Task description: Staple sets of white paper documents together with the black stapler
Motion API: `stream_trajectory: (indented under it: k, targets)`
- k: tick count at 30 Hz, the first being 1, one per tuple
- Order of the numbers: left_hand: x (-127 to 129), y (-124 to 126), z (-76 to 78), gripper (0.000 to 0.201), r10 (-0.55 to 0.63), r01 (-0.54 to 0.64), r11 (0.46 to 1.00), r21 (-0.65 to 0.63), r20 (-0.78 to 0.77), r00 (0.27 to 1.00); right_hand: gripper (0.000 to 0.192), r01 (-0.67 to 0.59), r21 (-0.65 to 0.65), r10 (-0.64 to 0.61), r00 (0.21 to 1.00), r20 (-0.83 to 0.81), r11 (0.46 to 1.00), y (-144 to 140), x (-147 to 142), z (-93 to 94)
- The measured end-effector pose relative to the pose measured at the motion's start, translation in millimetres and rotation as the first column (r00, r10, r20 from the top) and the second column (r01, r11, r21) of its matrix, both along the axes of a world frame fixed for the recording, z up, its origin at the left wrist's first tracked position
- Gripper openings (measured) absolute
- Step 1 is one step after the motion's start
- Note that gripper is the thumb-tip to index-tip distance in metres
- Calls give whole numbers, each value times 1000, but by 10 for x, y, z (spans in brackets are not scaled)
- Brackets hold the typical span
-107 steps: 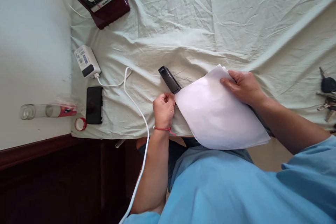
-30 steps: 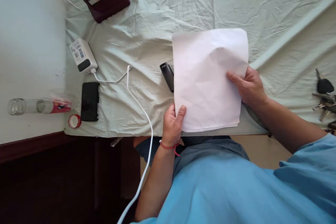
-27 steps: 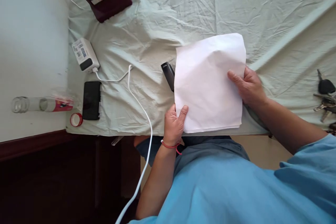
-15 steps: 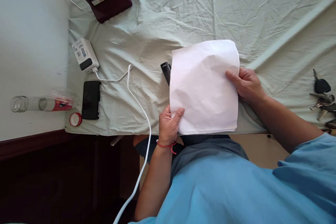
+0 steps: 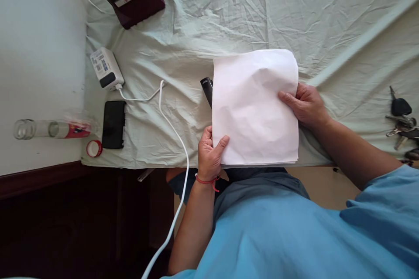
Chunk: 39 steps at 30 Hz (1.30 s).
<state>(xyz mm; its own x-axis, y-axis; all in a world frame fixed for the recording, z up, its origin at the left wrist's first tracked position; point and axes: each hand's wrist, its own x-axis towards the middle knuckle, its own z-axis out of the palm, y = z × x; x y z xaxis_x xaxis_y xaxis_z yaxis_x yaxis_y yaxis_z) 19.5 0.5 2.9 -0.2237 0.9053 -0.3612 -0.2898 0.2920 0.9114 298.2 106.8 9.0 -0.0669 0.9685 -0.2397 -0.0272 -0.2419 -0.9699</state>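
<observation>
Several sheets of white paper (image 5: pixel 253 111), stacked together, are held between my two hands over the near edge of the table. My left hand (image 5: pixel 211 152) grips the lower left edge, thumb on top and fingers underneath. On the right edge my right hand (image 5: pixel 304 102) pinches the stack, its thumb lying on the top sheet and its fingers partly hidden. The paper is slightly buckled in the middle. From behind its left edge pokes the end of a black object (image 5: pixel 207 89), perhaps a stapler; the rest is covered.
A pale green cloth (image 5: pixel 222 17) covers the table. To the left are a black phone (image 5: pixel 114 124), a white power adapter (image 5: pixel 106 69) with a white cable (image 5: pixel 176 133), a red cap (image 5: pixel 94 148) and a glass bottle (image 5: pixel 42 129). A maroon appliance (image 5: pixel 140 2) stands behind; keys (image 5: pixel 402 109) lie right.
The paper stack has shifted slightly, its lower edge a little higher and further right. My right thumb reaches slightly further in over the top sheet. Other things have stayed put.
</observation>
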Motion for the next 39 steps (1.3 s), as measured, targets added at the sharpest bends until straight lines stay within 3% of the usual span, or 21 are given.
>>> stream_trajectory:
  k: [6, 11, 16, 20, 22, 25, 28, 31, 36, 37, 39]
  targets:
    - [10, 12, 95, 54, 7, -3, 999, -33, 110, 994, 54, 115, 106, -120, 992, 42, 988, 34, -34, -52]
    - [23, 2, 100, 55, 106, -105, 994, -20, 271, 957, 55, 191, 126, -201, 977, 75, 973, 40, -42, -65]
    - [297, -49, 147, 72, 91, -73, 995, -66, 334, 938, 58, 222, 131, -237, 966, 107, 966, -60, -116, -54]
    - [455, -4, 202, 77, 203, -166, 972, -164, 240, 949, 56, 187, 66, -186, 982, -22, 980, -97, -189, -11]
    - [376, 15, 214, 79, 213, -182, 967, -181, 171, 962, 52, 204, 3, -202, 970, -134, 979, -47, -164, 53]
    - [78, -9, 210, 83, 138, -129, 976, -177, 43, 989, 56, 203, -54, -210, 943, -259, 978, 93, 36, 175]
    - [-263, -57, 193, 82, 123, -143, 982, -121, -160, 979, 65, 19, -125, -51, 964, -262, 992, 226, 387, 250]
    - [-458, -65, 175, 76, 167, -182, 983, -24, -298, 940, 73, -169, -209, 120, 966, -229, 963, 277, 666, 267]
    - [-421, 18, 229, 79, 83, -72, 996, 49, -277, 957, 50, -273, -315, 281, 960, -22, 909, 197, 566, 315]
    - [-405, 33, 261, 79, 94, -76, 994, 75, -267, 959, 49, -226, -294, 244, 970, 24, 929, 178, 495, 335]
    - [-408, 47, 328, 79, 152, -120, 982, 145, -241, 959, 52, -23, -123, 31, 997, 67, 992, 155, 370, 384]
